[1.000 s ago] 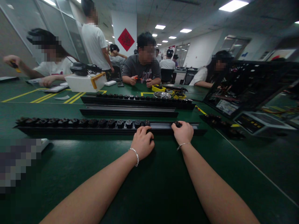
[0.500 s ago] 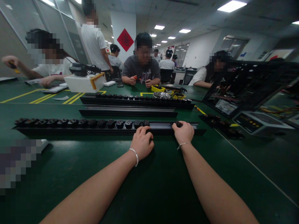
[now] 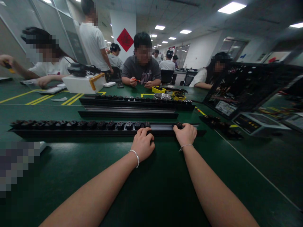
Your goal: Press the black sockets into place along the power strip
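Where the near black rail (image 3: 78,133) crosses the middle of the frame, its left end tapers to a point near the left edge and its right end stops right of centre, just past the right hand (image 3: 186,134). Behind it, with a narrow strip of green tabletop (image 3: 142,192) between, lies a shorter rail (image 3: 127,114), and beyond that a third rail (image 3: 101,102) topped with dark pieces. The tabletop spreads through the lower centre between the forearms; at the right, a grey box (image 3: 258,124) and an open black frame (image 3: 233,108) stand well apart from the hands.

The near rail is long, straight and trough-like, with dark sloping sides and a smooth, pale metallic strip (image 3: 163,126) showing between the hands. Chunky, rounded black modules sit side by side along it from the left end to the centre. The tabletop has a dull sheen.

At the centre, the left hand (image 3: 143,143) rests with curled fingers on the rail's near edge, its fingertips at the last module (image 3: 147,124) of the row; whether they grip it cannot be told. Right of centre, the right hand holds a separate black piece (image 3: 179,125) in a narrow pinch, over the rail's channel.
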The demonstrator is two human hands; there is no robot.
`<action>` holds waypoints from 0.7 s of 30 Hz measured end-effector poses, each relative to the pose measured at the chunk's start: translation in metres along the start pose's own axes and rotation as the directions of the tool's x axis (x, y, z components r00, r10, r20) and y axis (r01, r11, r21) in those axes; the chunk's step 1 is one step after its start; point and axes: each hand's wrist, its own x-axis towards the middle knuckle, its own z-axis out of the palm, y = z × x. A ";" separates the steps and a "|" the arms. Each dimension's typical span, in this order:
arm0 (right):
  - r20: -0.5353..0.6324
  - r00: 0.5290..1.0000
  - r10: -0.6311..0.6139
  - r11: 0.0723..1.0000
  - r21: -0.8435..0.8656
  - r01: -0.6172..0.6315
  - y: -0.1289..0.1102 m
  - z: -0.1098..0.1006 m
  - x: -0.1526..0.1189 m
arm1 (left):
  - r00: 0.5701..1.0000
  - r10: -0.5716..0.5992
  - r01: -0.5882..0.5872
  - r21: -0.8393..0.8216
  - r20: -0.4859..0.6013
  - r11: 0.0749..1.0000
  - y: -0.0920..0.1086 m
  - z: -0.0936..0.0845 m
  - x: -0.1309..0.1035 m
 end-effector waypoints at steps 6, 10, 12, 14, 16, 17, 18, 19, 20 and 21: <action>0.029 1.000 -0.005 1.000 -0.002 0.005 0.002 -0.002 0.000 | 1.000 0.000 0.000 -0.003 -0.005 1.000 0.000 0.001 0.000; 0.024 1.000 -0.008 1.000 -0.011 0.009 0.003 -0.003 0.001 | 1.000 0.005 -0.005 0.009 0.002 1.000 0.000 0.000 0.000; 0.027 1.000 -0.009 1.000 -0.012 0.009 0.003 -0.004 0.002 | 1.000 0.004 -0.004 0.015 0.003 1.000 0.000 0.000 0.000; 0.041 0.999 -0.009 1.000 -0.014 0.010 0.004 -0.004 0.003 | 1.000 0.001 -0.001 0.017 0.001 1.000 0.000 0.000 0.000; 0.047 0.999 -0.007 1.000 -0.018 0.008 0.004 -0.004 0.005 | 1.000 0.003 -0.003 0.018 0.001 1.000 0.000 0.000 -0.001; 0.048 0.999 -0.004 1.000 -0.021 0.005 0.004 -0.004 0.005 | 1.000 0.004 -0.004 0.018 0.001 1.000 0.000 0.000 -0.001; 0.048 0.999 -0.002 1.000 -0.024 0.003 0.004 -0.005 0.006 | 1.000 0.005 -0.005 0.019 0.003 1.000 0.000 0.000 -0.001; 0.051 0.999 -0.001 1.000 -0.025 0.003 0.004 -0.005 0.006 | 1.000 0.005 -0.005 0.020 0.004 1.000 0.000 -0.001 -0.001; 0.055 0.998 -0.002 1.000 -0.025 0.003 0.005 -0.005 0.006 | 1.000 0.003 -0.004 0.021 0.005 1.000 0.000 -0.001 -0.001; 0.058 0.998 -0.003 1.000 -0.023 0.005 0.005 -0.005 0.006 | 1.000 0.001 -0.001 0.021 0.006 1.000 0.000 -0.001 0.000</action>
